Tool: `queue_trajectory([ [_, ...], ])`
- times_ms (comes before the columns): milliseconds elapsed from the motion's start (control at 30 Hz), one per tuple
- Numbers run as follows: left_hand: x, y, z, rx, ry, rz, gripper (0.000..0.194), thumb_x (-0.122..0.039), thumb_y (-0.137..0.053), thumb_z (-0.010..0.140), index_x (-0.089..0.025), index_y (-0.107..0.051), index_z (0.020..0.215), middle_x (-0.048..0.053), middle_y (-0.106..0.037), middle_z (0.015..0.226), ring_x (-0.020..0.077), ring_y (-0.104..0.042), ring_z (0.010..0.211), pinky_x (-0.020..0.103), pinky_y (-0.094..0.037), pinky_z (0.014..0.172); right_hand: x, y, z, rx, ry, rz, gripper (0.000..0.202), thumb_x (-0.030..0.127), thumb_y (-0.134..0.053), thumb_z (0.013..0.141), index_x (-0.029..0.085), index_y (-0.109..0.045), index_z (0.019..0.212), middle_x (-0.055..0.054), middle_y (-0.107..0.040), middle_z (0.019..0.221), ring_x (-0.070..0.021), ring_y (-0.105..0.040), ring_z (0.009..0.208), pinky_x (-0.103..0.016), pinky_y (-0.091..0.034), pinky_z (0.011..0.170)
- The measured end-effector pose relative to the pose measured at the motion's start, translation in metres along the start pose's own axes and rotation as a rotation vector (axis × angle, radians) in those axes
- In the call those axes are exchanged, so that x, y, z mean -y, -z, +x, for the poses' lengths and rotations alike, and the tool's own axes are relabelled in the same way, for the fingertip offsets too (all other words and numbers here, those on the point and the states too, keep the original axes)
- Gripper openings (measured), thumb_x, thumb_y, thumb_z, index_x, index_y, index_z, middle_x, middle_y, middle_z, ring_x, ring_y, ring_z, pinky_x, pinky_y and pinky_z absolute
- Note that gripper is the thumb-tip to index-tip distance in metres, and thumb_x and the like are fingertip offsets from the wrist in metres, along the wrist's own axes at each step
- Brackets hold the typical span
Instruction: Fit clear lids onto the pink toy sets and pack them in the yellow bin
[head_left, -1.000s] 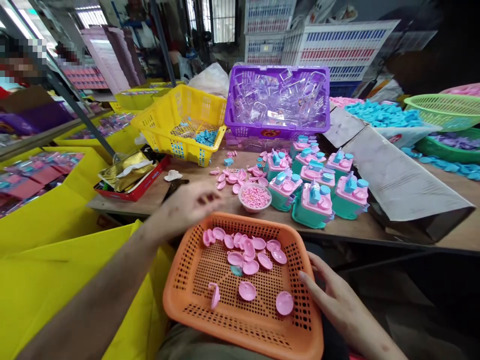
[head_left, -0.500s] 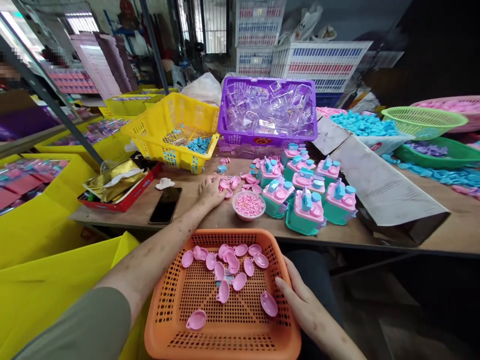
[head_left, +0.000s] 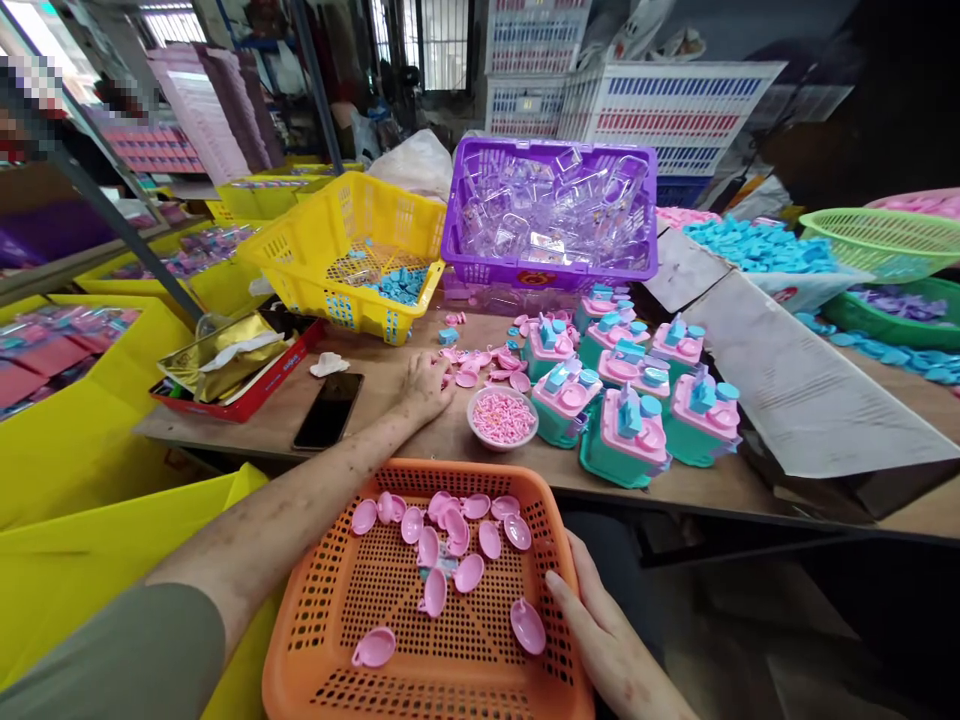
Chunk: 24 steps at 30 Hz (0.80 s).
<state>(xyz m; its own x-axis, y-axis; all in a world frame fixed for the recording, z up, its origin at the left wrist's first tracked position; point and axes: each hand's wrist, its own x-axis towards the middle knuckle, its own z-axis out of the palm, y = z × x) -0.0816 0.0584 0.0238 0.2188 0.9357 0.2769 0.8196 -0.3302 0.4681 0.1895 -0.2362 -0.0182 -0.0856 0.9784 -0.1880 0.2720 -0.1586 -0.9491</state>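
Note:
My left hand (head_left: 426,388) reaches over the table, its fingers stretched down at the edge of a heap of small pink toy pieces (head_left: 469,372); its fingertips are partly hidden and I see nothing held. With my right hand (head_left: 589,600) I grip the right rim of an orange plastic basket (head_left: 551,500), thumb inside the rim. Several pink toy pans (head_left: 469,574) lie scattered on the basket floor. Beside the heap stands a bowl of tiny pink pieces (head_left: 502,417). Several green-and-pink toy sets with blue parts (head_left: 630,430) stand to its right.
A phone (head_left: 328,411) and a red box (head_left: 244,395) lie on the table's left. Behind are a yellow basket (head_left: 292,250) and a purple basket (head_left: 551,275) of clear plastic parts. A cardboard piece (head_left: 825,360) slopes at right. Yellow bins (head_left: 112,570) flank my left.
My view has shifted slightly, so the table things sit further apart. My left hand stays by the pink heap, and my right hand keeps hold of the orange basket.

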Motion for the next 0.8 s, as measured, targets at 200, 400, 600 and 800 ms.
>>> queue_trajectory([
  [200,0.013,0.027,0.001,-0.087,0.054,-0.165,0.008,-0.020,-0.068,0.092,-0.022,-0.061,0.089,0.010,-0.060,0.109,0.0276,-0.061,0.110,0.041,-0.052,0.112,0.001,-0.002,0.001,0.020,-0.012,0.025,0.077,0.077,-0.050,0.109,0.027,-0.051,0.166,-0.015,-0.052,0.175,-0.0334,-0.049,0.164,-0.054,-0.034,0.140],
  [400,0.017,0.061,0.005,-0.195,0.226,-0.410,0.027,-0.038,-0.066,0.095,-0.026,-0.046,0.082,-0.002,-0.050,0.077,0.0179,-0.052,0.072,0.032,-0.056,0.075,-0.002,-0.002,0.002,0.036,-0.005,0.034,0.080,0.079,-0.047,0.109,0.025,-0.048,0.167,-0.017,-0.052,0.174,-0.0325,-0.050,0.163,-0.050,-0.037,0.139],
  [600,-0.039,0.095,-0.090,0.035,0.122,-0.690,0.040,-0.062,-0.055,0.101,-0.024,-0.056,0.088,0.003,-0.067,0.080,0.0168,-0.061,0.063,0.028,-0.049,0.056,-0.002,-0.004,0.003,0.012,-0.044,0.071,0.083,0.080,-0.050,0.107,0.024,-0.048,0.167,-0.017,-0.053,0.174,-0.0347,-0.051,0.162,-0.051,-0.035,0.140],
  [800,-0.066,0.123,-0.150,0.419,-0.155,-0.302,0.043,-0.062,-0.077,0.100,-0.025,-0.075,0.121,0.006,-0.080,0.118,0.0276,-0.076,0.107,0.041,-0.060,0.095,0.005,-0.001,0.003,0.049,-0.064,0.105,0.084,0.081,-0.051,0.106,0.024,-0.047,0.167,-0.017,-0.048,0.177,-0.0370,-0.045,0.166,-0.052,-0.033,0.141],
])
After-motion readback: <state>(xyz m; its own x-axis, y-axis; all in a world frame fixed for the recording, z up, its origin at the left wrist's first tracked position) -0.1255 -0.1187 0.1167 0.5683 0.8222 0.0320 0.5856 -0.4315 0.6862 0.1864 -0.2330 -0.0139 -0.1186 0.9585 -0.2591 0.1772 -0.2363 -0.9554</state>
